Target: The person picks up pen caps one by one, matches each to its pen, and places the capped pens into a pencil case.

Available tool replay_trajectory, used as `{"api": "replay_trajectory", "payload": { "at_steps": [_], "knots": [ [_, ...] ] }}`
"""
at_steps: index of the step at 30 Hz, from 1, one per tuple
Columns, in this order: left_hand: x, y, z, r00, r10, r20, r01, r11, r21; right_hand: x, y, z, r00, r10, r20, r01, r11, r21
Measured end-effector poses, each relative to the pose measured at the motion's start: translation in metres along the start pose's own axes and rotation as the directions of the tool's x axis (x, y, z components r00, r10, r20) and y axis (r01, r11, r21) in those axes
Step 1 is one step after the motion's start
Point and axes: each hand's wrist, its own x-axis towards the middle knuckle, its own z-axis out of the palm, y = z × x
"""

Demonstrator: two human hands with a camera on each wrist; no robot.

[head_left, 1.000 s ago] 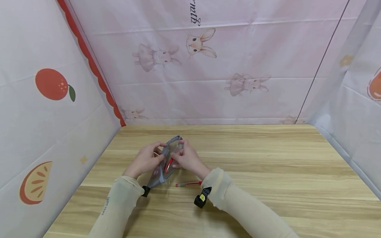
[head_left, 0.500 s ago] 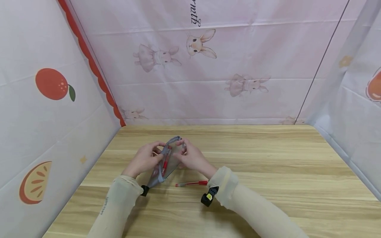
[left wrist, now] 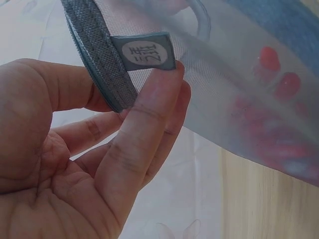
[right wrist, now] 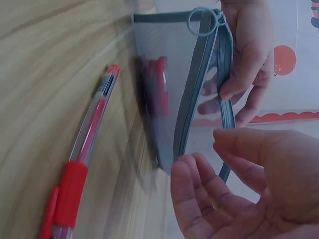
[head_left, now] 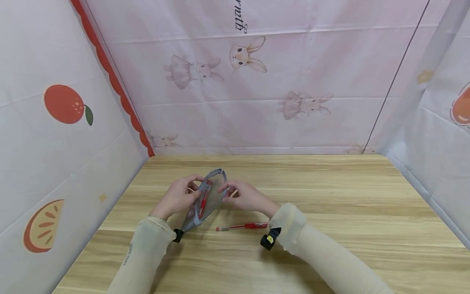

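A see-through mesh zip pouch [head_left: 217, 196] with grey edging stands with its mouth spread on the left part of the table. My left hand [head_left: 178, 196] pinches its zip edge between thumb and fingers, beside a small fabric label [left wrist: 148, 52]. Inside the pouch lies a red gel pen [head_left: 204, 200]; red shapes also show blurred through the mesh in the left wrist view. My right hand [head_left: 250, 197], thumb and fingers apart and holding nothing, is at the pouch's right rim; whether it touches is unclear. Another red pen [right wrist: 75, 184] lies on the table below it.
The wood-grain table [head_left: 330, 228] runs back to a pink rabbit-print cloth [head_left: 271, 126]. White printed cloths hang at the left and right sides. A light ring [right wrist: 202, 22] hangs at the pouch's zip end.
My right hand has let go of a red pen, which now rests in the pouch, and has drawn back to the right. The pen on the table is uncovered. My left hand stays put.
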Motion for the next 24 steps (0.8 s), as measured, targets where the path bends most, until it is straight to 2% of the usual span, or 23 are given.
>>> {"api": "replay_trajectory", "payload": {
  "at_steps": [4,7,14,24],
  "knots": [
    [0.0,0.0,0.0,1.0,0.009,-0.003,-0.009,1.0,0.011,-0.002,0.004,-0.005,0.996,-0.066,0.055,0.07,0.994,-0.08],
    [0.0,0.0,0.0,1.0,0.012,-0.003,-0.012,1.0,0.016,-0.005,0.004,-0.009,0.991,-0.084,0.102,0.098,0.986,-0.138],
    [-0.001,0.0,-0.001,1.0,0.017,-0.001,-0.017,1.0,0.013,-0.014,0.002,-0.013,0.976,-0.03,0.217,0.085,0.965,-0.248],
    [-0.002,0.001,0.0,1.0,-0.005,0.005,0.005,1.0,0.007,-0.031,0.012,-0.015,0.966,0.005,0.26,0.11,0.898,-0.425]
  ]
}}
